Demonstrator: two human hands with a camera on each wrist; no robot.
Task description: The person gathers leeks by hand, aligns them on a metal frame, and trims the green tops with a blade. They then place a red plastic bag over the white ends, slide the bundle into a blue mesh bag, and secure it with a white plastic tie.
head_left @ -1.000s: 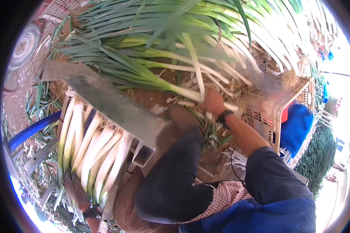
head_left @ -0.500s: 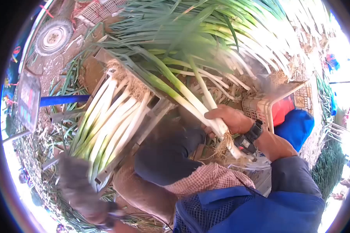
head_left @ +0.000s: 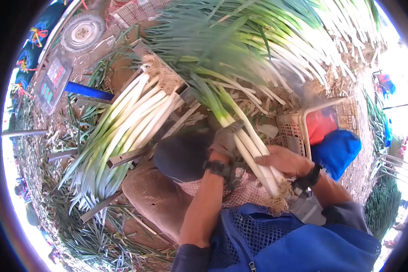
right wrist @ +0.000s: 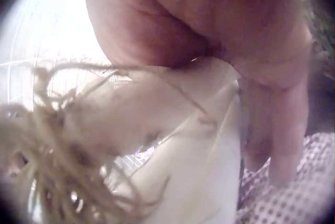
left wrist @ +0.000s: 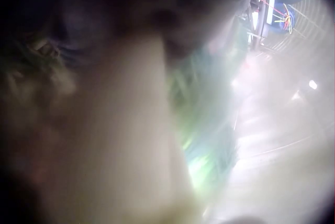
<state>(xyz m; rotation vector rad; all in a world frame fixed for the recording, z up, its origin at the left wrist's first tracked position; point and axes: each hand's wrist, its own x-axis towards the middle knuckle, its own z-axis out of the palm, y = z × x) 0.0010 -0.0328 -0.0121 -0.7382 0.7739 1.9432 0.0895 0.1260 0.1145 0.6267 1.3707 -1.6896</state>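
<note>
A few leeks [head_left: 254, 156] lie slantwise across the person's lap, white ends and roots toward the body. The gloved left hand [head_left: 225, 138] grips them higher up, near where white turns green. Lower down, close to the roots [head_left: 279, 201], the bare right hand [head_left: 285, 162] holds the same stalks. In the right wrist view the right hand [right wrist: 225, 30] curls over the white stalks [right wrist: 193, 166] beside stringy roots [right wrist: 68, 166]. The left wrist view is blurred, with a pale stalk [left wrist: 125, 130] below a dark hand shape.
A metal rack at left holds a bundle of leeks [head_left: 136, 111], roots up. Behind it stand a scale [head_left: 53, 84] and a wheel [head_left: 82, 31]. A large leek pile [head_left: 267, 36] spreads across the back. At right are a plastic crate [head_left: 292, 131] and blue cloth [head_left: 337, 152].
The left hand has left the racked bundle and come across to the leeks at the lap. The right hand has pulled leeks from the pile toward the body. The view has shifted.
</note>
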